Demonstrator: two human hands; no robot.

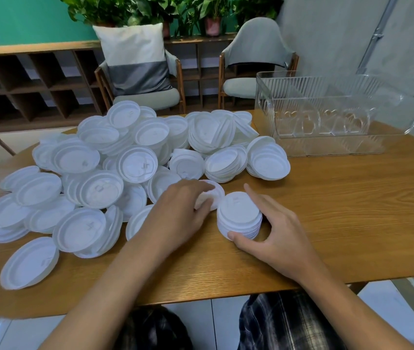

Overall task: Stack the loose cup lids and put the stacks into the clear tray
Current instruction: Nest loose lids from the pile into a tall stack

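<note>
1. table (339, 210): wood-grain top with a rounded edge.
2. loose lids (115, 168): white, heaped in a wide pile over the table's left and middle. A few short leaning runs of nested lids sit at the pile's right edge.
3. stack (240, 213): white lids nested flat on the table, just right of the pile's near edge and well apart from the tray.
4. clear tray (327, 145): ribbed walls, standing at the table's far right.
5. right hand (276, 231): grips the stack, thumb on its near rim and index finger stretched along its far side.
6. left hand (183, 205): palm down, fingers curled over a single lid (217, 192) just left of the stack. It appears to pinch the lid, though blur obscures the contact.
7. Behind the table: 2 chairs (256, 46), a cushion (135, 54) on the left one, and a shelf unit (24, 79).
</note>
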